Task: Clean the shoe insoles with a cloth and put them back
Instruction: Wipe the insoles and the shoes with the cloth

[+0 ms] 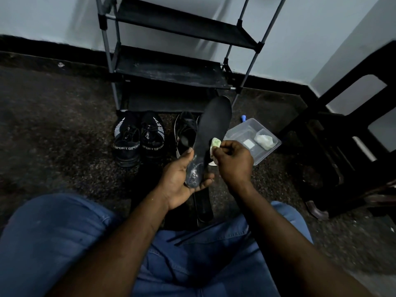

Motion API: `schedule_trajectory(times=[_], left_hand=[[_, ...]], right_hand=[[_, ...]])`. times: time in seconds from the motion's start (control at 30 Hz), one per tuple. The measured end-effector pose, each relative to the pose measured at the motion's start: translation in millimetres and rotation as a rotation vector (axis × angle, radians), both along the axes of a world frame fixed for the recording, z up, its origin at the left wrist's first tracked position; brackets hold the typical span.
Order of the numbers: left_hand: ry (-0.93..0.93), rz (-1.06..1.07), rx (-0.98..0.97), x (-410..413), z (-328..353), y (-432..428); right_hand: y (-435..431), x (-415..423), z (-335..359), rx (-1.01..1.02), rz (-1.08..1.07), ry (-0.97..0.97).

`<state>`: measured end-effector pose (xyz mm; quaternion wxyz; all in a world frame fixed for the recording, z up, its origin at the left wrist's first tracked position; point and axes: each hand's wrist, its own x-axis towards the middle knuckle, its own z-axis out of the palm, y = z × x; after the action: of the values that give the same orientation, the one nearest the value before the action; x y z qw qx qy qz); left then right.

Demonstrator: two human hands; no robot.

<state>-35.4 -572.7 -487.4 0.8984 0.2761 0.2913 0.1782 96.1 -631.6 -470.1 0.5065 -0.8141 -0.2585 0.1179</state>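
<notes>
A pair of black sneakers (138, 139) marked SPORT stands on the dark floor at the left, with another dark shoe (184, 133) just beside them. The left hand (180, 179) grips the scuffed heel end of a black insole (214, 125), whose toe points up towards the shoe rack (171, 71). The right hand (234, 160) pinches a pale cloth (215, 144) against the insole's right edge. Further right sits a clear plastic container (241, 130).
</notes>
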Motion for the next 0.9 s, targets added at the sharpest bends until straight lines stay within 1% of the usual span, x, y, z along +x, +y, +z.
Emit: schedule_trajectory(times=[0.1, 0.23, 0.37, 0.47, 0.73, 0.87, 0.9], left_hand=[[0.016, 0.038, -0.012, 1.8, -1.8, 2.9], [0.0, 0.022, -0.009, 0.0, -1.5, 2.2], [-0.01, 0.003, 0.023, -0.1, -5.5, 2.2], [-0.004, -0.003, 0.03, 0.4, -8.7, 3.6], [0.054, 0.027, 0.067, 3.1, -16.7, 7.8], [0.036, 0.004, 0.132, 3.1, -19.3, 6.0], [0.035, 0.008, 0.131, 3.5, -20.5, 5.7]], right_hand=[[-2.3, -2.9, -1.4, 0.012, 0.027, -0.09], [-8.2, -9.9, -1.5, 0.039, 0.044, -0.273], [-9.2, -13.9, -6.1, -0.004, 0.063, -0.398], [-9.2, -14.1, -8.3, -0.04, 0.132, -0.547], [-0.9, -24.9, -2.4, -0.07, 0.37, -0.651], [8.5, -10.4, 3.4, -0.108, 0.232, -0.594], [9.0, -12.8, 3.1, -0.115, 0.231, -0.59]])
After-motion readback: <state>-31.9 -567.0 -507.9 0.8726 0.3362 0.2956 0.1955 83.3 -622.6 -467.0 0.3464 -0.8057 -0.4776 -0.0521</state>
